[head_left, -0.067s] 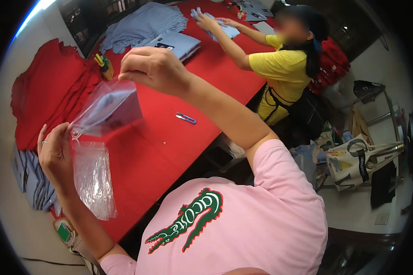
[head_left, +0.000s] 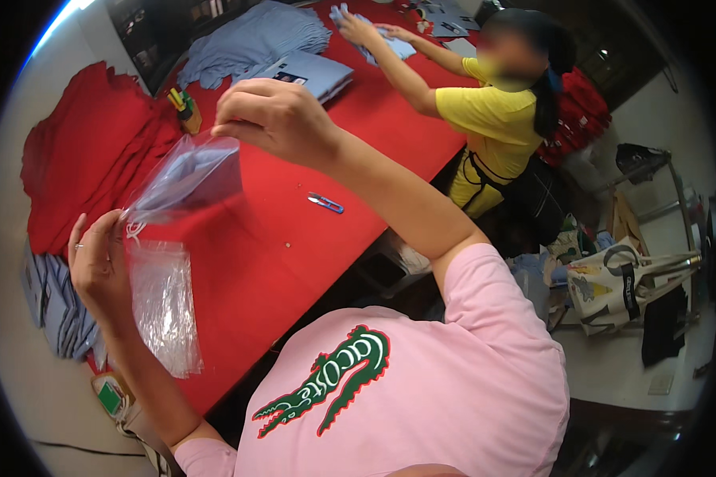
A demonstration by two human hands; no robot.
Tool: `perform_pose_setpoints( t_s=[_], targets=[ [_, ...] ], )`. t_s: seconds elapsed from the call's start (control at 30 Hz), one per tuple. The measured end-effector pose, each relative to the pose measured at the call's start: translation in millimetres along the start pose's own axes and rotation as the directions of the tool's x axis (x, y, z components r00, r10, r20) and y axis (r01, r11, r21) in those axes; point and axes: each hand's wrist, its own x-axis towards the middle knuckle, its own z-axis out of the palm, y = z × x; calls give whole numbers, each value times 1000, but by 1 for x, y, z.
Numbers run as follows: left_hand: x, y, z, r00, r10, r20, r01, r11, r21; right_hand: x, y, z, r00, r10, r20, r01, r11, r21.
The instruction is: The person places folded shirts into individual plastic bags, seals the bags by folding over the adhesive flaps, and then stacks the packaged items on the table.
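A clear plastic bag with a folded light-blue garment inside hangs tilted between my hands above the red tabletop. My right hand pinches the bag's upper corner between thumb and fingers. Closed on the opposite corner is my left hand, lower down and to the left, with a ring on one finger. White cord loops show beside the left fingertips; what they belong to is hard to make out. Below the bag lies a stack of flat clear plastic bags.
Blue-handled thread snips lie mid-table. Red garments are heaped at left, above folded blue garments. A blue garment pile and packed blue garments sit at the back. Across the table, a person in yellow handles a blue garment.
The bag has swung slightly and its upper edge looks narrower. Both hands keep their grip. The whole view has shifted a little.
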Motion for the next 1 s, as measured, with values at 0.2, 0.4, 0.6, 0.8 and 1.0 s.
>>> perform_pose_setpoints(
  t_s=[0.2,0.4,0.6,0.8,1.0],
  targets=[
    [-126,35,34,988,-44,148,51,998,-44,-114,-40,21,972,81,221,-73,996,-44],
    [-330,103,96,851,-188,490,269,958,-99,-302,-93,68,734,273,622,-321,946,-35],
    [-324,123,83,743,-445,500,596,779,-193,-345,-120,43,647,221,730,-281,959,-41],
    [-247,69,181,786,-435,439,493,870,-22,-331,-118,37,656,178,733,-247,969,-14],
    [-255,80,243,726,-361,585,354,926,132,-335,-125,27,653,132,746,-220,975,20]
  ],
)
